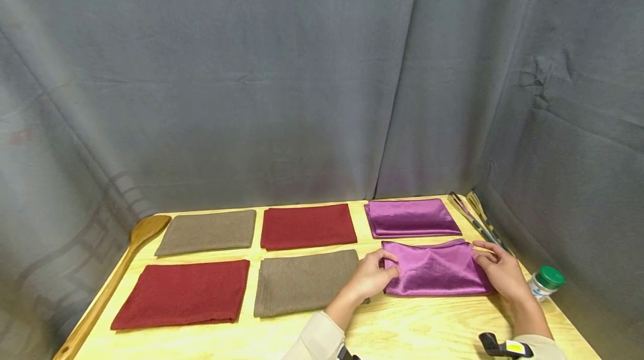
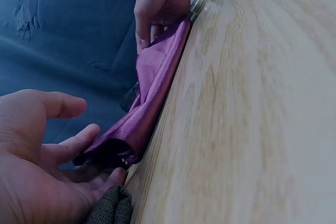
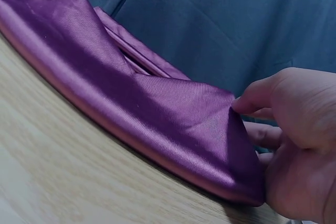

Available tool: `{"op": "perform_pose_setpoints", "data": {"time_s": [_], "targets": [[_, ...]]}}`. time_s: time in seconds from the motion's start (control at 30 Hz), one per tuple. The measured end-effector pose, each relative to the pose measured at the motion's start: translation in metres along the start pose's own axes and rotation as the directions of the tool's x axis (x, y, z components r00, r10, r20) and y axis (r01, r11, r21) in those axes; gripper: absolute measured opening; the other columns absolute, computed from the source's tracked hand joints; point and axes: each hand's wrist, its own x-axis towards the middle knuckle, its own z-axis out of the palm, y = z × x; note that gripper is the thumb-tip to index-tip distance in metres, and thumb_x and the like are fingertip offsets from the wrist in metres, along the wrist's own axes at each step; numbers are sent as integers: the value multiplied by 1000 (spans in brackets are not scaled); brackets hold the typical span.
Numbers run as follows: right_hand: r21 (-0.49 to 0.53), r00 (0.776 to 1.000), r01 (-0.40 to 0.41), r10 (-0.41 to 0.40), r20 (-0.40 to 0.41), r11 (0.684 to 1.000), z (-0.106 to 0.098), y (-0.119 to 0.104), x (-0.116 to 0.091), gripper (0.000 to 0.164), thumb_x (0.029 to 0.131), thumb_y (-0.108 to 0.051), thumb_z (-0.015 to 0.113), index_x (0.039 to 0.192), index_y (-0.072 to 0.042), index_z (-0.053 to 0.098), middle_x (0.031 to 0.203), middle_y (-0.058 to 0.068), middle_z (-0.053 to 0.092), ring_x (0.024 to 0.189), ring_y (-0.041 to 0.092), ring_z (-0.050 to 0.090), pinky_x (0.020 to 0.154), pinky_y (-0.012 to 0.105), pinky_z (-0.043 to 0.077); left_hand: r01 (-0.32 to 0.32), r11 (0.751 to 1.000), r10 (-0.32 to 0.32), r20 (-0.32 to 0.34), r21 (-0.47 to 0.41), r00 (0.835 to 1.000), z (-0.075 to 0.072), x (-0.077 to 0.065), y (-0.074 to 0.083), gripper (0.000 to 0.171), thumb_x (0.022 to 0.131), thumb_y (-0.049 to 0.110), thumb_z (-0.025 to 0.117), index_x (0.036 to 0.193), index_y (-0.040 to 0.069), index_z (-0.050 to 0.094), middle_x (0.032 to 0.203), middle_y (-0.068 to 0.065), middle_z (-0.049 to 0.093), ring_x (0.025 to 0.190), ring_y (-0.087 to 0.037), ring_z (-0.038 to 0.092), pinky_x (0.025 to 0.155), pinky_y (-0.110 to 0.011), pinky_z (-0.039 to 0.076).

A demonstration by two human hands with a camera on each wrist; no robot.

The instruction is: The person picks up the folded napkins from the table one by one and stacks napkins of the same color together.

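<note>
A shiny purple cloth (image 1: 435,270), folded into a rectangle, lies at the table's front right with its upper layer slightly raised. At its right end, my right hand (image 1: 500,273) pinches the upper corner, and the right wrist view shows the fingertips on the satin cloth (image 3: 173,124). My left hand (image 1: 369,276) is at the cloth's left end. Its thumb and fingers are spread apart in the left wrist view, where fingertips of the left hand (image 2: 47,156) touch or nearly touch the cloth's open folded edge (image 2: 131,135).
Behind lies another folded purple cloth (image 1: 412,218). Leftward are grey-brown cloths (image 1: 304,282) and red cloths (image 1: 183,293), all folded. A long wooden spoon (image 1: 108,287) lies along the left edge. Metal-headed utensils (image 1: 475,217) and a green-lidded jar (image 1: 545,282) are at the right edge. Grey curtains (image 1: 261,80) surround the table.
</note>
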Motion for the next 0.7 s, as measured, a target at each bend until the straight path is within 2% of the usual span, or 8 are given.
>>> {"op": "perform_pose_setpoints", "data": {"time_s": [0.07, 0.17, 0.27, 0.33, 0.4, 0.5, 0.57, 0.7], "targets": [[31, 1000, 27, -26, -11, 999, 2, 1, 0, 49, 105, -16, 57, 144, 11, 46, 93, -38, 62, 88, -26, 52, 75, 3, 43, -6, 1000, 6, 2, -13, 1000, 1, 0, -1, 24, 85, 14, 73, 108, 9, 74, 89, 5, 67, 80, 1, 53, 73, -19, 45], [67, 998, 66, -64, -27, 996, 3, 3, -1, 48, 104, -13, 58, 143, 13, 46, 93, -42, 59, 90, -26, 54, 76, 2, 45, -13, 999, 14, 16, -49, 1000, 2, 1, -2, 24, 86, 10, 72, 110, 7, 73, 95, 1, 71, 83, 2, 56, 76, -18, 47], [61, 998, 61, -60, -29, 996, 3, 3, -1, 49, 103, -12, 60, 143, 13, 46, 92, -41, 60, 89, -25, 55, 75, 3, 46, -12, 998, 14, 36, -62, 999, 4, 0, -3, 25, 87, 9, 72, 112, 6, 72, 90, 3, 65, 79, 1, 52, 72, -18, 44], [32, 999, 31, -31, -26, 999, 1, 3, 0, 49, 103, -14, 61, 143, 10, 46, 93, -34, 66, 86, -23, 55, 73, 6, 47, -4, 998, 7, 47, -60, 999, 5, -1, -3, 26, 88, 10, 72, 113, 6, 71, 83, 5, 57, 74, -2, 48, 67, -19, 41], [-7, 1000, -7, 7, -12, 1000, 0, 2, 0, 51, 103, -17, 61, 145, 8, 45, 97, -19, 75, 83, -20, 55, 71, 10, 48, 3, 999, -1, 45, -44, 999, 5, -1, -3, 26, 88, 10, 73, 113, 7, 71, 79, 7, 50, 70, -3, 44, 65, -20, 39], [-36, 999, -49, 50, 18, 998, -1, 0, 1, 53, 104, -20, 59, 147, 6, 42, 104, -1, 78, 82, -15, 55, 70, 15, 48, 1, 999, 0, 38, -35, 999, 6, -2, -3, 26, 87, 9, 73, 113, 9, 71, 78, 7, 49, 68, -5, 42, 63, -21, 38], [-36, 998, -51, 52, 33, 998, -1, -1, 0, 52, 105, -19, 58, 148, 6, 41, 102, -4, 77, 82, -13, 55, 71, 16, 48, -3, 999, 4, 44, -36, 999, 6, -3, -3, 27, 86, 6, 72, 113, 9, 71, 78, 6, 49, 66, -5, 42, 61, -20, 38], [5, 1000, -25, 25, 17, 1000, 2, -1, -1, 49, 104, -14, 58, 146, 4, 42, 89, -26, 65, 80, -7, 56, 70, 19, 47, -18, 998, 22, 71, -55, 997, 5, -4, -2, 31, 86, -1, 68, 115, 9, 72, 75, 7, 48, 59, -3, 41, 54, -18, 37]]}}
